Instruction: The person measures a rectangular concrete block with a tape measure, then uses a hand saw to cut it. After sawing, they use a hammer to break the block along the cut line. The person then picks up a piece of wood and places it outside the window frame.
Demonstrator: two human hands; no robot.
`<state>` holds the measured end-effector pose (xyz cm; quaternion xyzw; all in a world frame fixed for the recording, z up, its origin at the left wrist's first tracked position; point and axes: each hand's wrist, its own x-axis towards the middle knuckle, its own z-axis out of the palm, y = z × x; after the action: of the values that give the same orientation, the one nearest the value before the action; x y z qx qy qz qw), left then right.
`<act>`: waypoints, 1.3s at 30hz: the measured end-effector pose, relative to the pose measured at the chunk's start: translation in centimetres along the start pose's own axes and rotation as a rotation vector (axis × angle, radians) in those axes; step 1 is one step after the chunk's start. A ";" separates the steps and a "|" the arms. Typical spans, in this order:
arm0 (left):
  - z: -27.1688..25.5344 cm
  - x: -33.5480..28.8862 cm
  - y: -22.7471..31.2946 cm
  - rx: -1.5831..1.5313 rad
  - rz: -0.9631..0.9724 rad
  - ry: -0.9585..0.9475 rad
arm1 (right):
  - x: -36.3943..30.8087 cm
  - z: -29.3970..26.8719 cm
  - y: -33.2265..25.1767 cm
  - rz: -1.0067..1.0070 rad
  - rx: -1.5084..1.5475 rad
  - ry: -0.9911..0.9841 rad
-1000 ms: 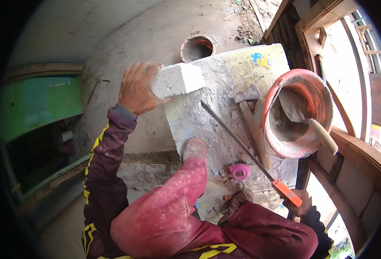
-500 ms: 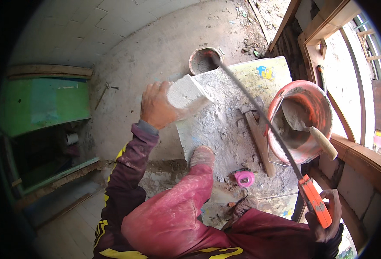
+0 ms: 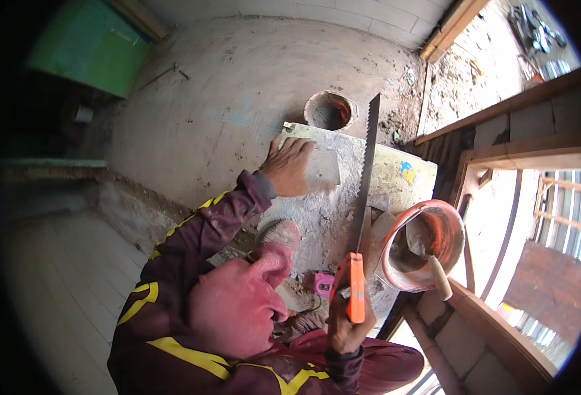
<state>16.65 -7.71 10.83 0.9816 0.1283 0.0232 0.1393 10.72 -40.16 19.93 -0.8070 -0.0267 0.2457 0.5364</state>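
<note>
My left hand (image 3: pixel 289 166) is closed over a pale grey block (image 3: pixel 323 171), which rests on a dusty white board (image 3: pixel 388 158) in front of me. In my right hand (image 3: pixel 348 329) is a handsaw (image 3: pixel 366 168), gripped by its orange handle. Its long toothed blade points away from me, teeth toward the block, with a gap between them. A pink tape measure (image 3: pixel 323 283) lies near my foot, left of the saw handle. Beside the blade, a hammer (image 3: pixel 378 203) is partly hidden by the saw and a bucket.
Right of the saw stands a reddish bucket (image 3: pixel 458 227) of wet mortar with a wooden-handled trowel (image 3: pixel 439 278) in it. A smaller mortar bucket (image 3: pixel 352 112) sits beyond the board. Timber framing (image 3: pixel 501 322) runs along the right; a green panel (image 3: pixel 93 49) stands far left.
My left hand has set the raised block down on the board. My right hand has brought the saw inward and leftward, turning its blade more upright beside the block. The view has shifted.
</note>
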 end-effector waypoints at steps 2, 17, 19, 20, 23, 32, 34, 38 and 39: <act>0.7 0.3 0.1 -0.153 -0.100 0.076 | 0.3 0.8 -0.6 -0.151 -0.075 -0.014; 2.6 1.0 1.4 -0.042 -0.224 0.244 | -1.0 1.8 -3.1 -0.322 -0.163 -0.092; 2.4 1.0 1.4 -0.102 -0.242 0.228 | -0.9 2.0 -3.1 -0.311 -0.141 -0.088; 2.3 1.0 1.4 -0.086 -0.234 0.227 | -0.9 2.0 -3.1 -0.340 -0.143 -0.076; 2.2 1.2 1.3 -0.041 -0.224 0.236 | -0.9 2.3 -3.1 -0.310 -0.165 -0.085; 2.3 1.8 1.1 0.007 -0.308 0.074 | -0.9 2.1 -1.7 -0.218 -0.182 -0.136; 2.5 1.8 0.8 0.041 -0.309 0.058 | -1.0 2.0 -1.4 -0.259 -0.139 -0.111; 2.7 1.9 0.3 0.072 -0.314 0.001 | -1.0 2.1 -0.8 -0.283 -0.129 -0.135; 2.8 1.9 0.3 0.050 -0.281 0.039 | -1.1 2.2 -0.6 -0.282 -0.115 -0.137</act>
<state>18.83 -8.22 8.29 0.9566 0.2675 0.0192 0.1140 8.97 -38.35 20.19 -0.8058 -0.1905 0.2206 0.5154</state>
